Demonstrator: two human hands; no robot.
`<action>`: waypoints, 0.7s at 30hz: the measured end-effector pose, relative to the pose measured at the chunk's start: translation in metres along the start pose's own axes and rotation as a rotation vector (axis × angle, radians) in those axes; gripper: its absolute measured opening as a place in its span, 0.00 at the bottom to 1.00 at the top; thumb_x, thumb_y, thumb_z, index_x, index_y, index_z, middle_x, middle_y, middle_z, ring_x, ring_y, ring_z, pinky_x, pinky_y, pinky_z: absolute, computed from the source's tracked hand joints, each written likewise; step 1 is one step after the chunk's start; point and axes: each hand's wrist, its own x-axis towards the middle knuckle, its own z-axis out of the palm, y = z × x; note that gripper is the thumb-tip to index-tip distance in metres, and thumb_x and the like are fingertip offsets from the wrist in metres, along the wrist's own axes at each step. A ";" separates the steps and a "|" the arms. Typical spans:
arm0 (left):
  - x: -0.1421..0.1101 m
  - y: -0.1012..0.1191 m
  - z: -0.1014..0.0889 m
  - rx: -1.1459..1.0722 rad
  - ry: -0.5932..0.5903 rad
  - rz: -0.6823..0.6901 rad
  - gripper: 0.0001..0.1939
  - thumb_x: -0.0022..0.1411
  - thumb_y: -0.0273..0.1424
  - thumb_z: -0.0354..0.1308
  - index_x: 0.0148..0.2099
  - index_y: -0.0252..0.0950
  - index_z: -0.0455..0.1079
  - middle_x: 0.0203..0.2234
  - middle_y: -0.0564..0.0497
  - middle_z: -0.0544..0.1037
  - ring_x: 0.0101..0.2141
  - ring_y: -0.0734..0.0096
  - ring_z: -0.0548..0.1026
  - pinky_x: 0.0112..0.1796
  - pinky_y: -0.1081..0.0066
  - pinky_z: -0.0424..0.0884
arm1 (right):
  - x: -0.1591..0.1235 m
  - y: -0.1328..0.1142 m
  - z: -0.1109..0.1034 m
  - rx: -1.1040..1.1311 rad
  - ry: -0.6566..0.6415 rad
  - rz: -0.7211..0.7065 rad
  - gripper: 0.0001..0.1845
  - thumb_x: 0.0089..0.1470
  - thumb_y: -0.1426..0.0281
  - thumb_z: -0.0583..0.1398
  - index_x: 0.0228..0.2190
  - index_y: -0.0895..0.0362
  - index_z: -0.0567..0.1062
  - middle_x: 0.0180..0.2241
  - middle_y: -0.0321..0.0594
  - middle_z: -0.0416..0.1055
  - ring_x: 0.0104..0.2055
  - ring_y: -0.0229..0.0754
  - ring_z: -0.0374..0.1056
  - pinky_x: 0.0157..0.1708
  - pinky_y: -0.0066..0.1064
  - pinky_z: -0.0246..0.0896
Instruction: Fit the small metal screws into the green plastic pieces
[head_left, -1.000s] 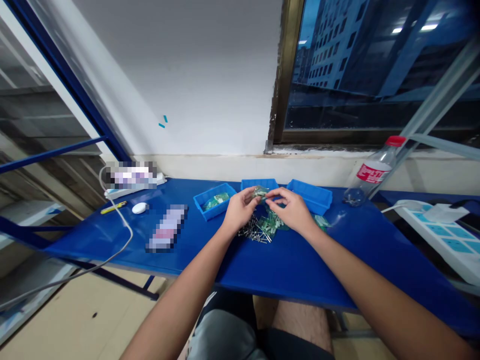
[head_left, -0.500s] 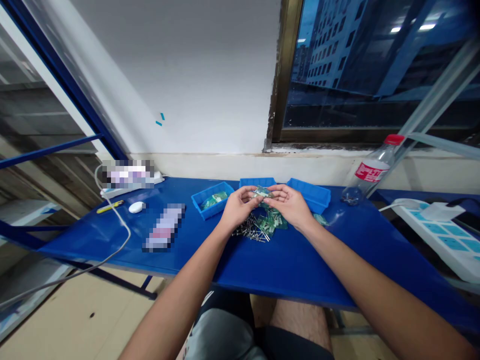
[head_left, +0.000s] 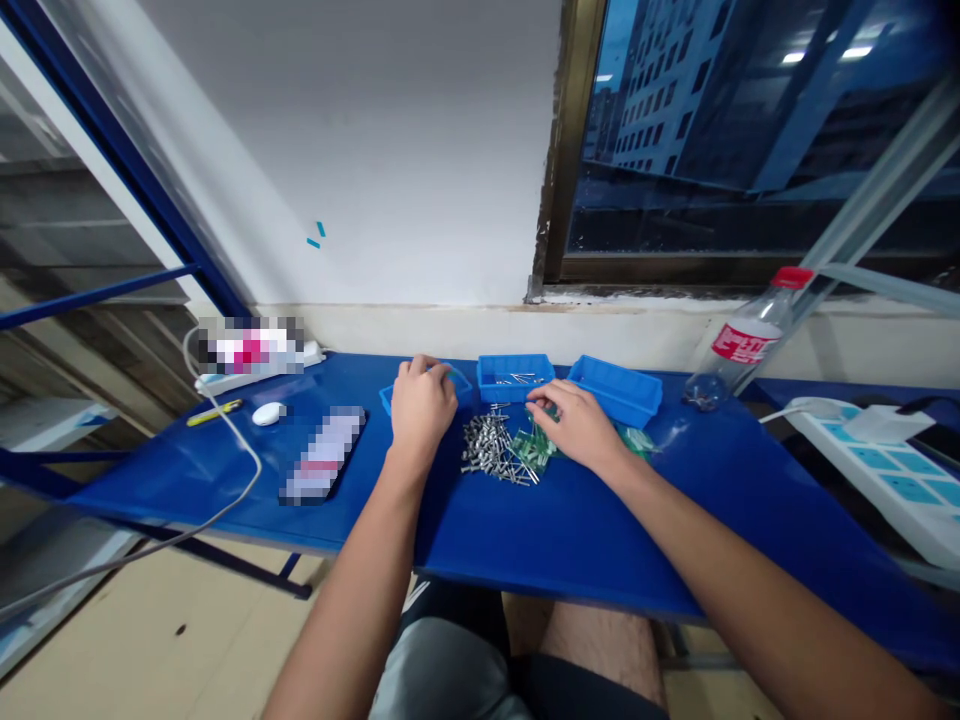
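Note:
My left hand [head_left: 424, 400] is over the left blue bin [head_left: 387, 402], its fingers curled downward and closed. Whatever they hold is hidden behind the hand. My right hand [head_left: 576, 420] hovers over a heap of small green-tinted plastic packets [head_left: 531, 450], fingers slightly apart and nothing visible between them. Beside those packets lies a pile of silver metal pins with thick heads, which look like rivets [head_left: 491, 447]. The middle blue bin [head_left: 516, 393] has a few similar metal pieces inside. Behind my right hand stands the right blue bin [head_left: 619, 390].
A plastic bottle [head_left: 742, 345] with a red cap stands at the back right, near a power strip [head_left: 885, 460]. On the left lie a blurred phone-shaped object [head_left: 324, 455], a white oval object [head_left: 268, 414], a yellow cutter [head_left: 214, 412] and a cable [head_left: 251, 450].
The hands were together, holding a small green packet above the pile. They have parted: my left hand moved left to the left bin, while my right stays near the packets.

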 end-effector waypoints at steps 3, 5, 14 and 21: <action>-0.001 -0.004 0.003 0.139 -0.150 -0.080 0.18 0.69 0.30 0.50 0.46 0.37 0.82 0.50 0.38 0.78 0.48 0.45 0.73 0.49 0.49 0.72 | -0.002 0.000 0.001 -0.068 -0.039 -0.061 0.07 0.66 0.68 0.59 0.41 0.53 0.79 0.39 0.43 0.78 0.44 0.49 0.72 0.51 0.43 0.67; -0.003 -0.002 0.005 0.141 -0.205 -0.113 0.20 0.71 0.35 0.48 0.43 0.35 0.82 0.49 0.37 0.79 0.48 0.42 0.72 0.49 0.46 0.71 | -0.003 0.001 0.000 -0.115 -0.076 -0.075 0.08 0.66 0.68 0.59 0.42 0.53 0.79 0.41 0.44 0.79 0.46 0.50 0.72 0.53 0.44 0.66; 0.009 0.046 0.007 -0.403 0.040 0.219 0.16 0.71 0.39 0.55 0.50 0.37 0.79 0.53 0.38 0.76 0.54 0.43 0.67 0.59 0.45 0.61 | -0.003 -0.007 -0.013 -0.504 -0.313 -0.064 0.10 0.66 0.69 0.58 0.43 0.55 0.80 0.41 0.48 0.81 0.46 0.53 0.74 0.48 0.42 0.68; 0.013 0.061 0.026 -0.603 -0.205 0.572 0.15 0.74 0.34 0.50 0.51 0.36 0.77 0.50 0.41 0.78 0.52 0.53 0.72 0.59 0.53 0.66 | 0.006 -0.008 -0.013 -0.641 -0.456 0.048 0.13 0.64 0.76 0.56 0.46 0.58 0.78 0.38 0.51 0.81 0.35 0.50 0.78 0.35 0.35 0.65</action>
